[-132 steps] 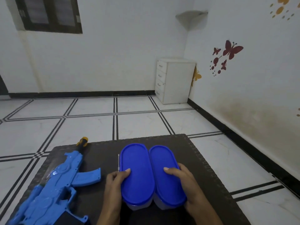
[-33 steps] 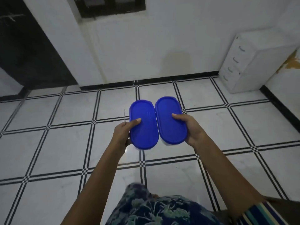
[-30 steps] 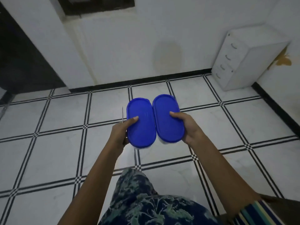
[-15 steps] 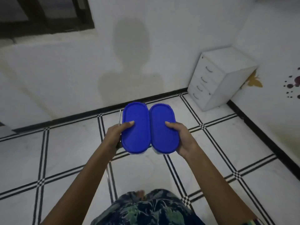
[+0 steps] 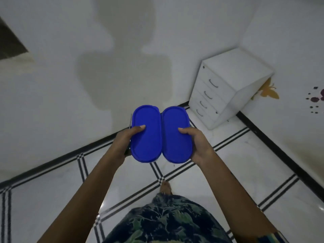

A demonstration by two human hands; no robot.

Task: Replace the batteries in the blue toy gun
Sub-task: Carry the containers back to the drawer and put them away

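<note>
Two oval boxes with blue lids are held side by side in front of me, above the floor. My left hand (image 5: 125, 140) grips the left box (image 5: 146, 134), thumb on its lid, and also holds a thin metal tool (image 5: 130, 121) whose tip sticks up beside the box. My right hand (image 5: 198, 143) grips the right box (image 5: 176, 135), thumb on the lid. The blue toy gun and the dark table are out of view.
A white drawer cabinet (image 5: 226, 90) stands in the corner at the right. White walls are close ahead and to the right, with my shadow on the front wall. White tiled floor with black lines lies below. My foot (image 5: 165, 187) shows under my patterned clothing.
I have lifted both boxes off the dark table and carried them across the room. The wall and the drawer cabinet are now nearer. Both grips are unchanged.
</note>
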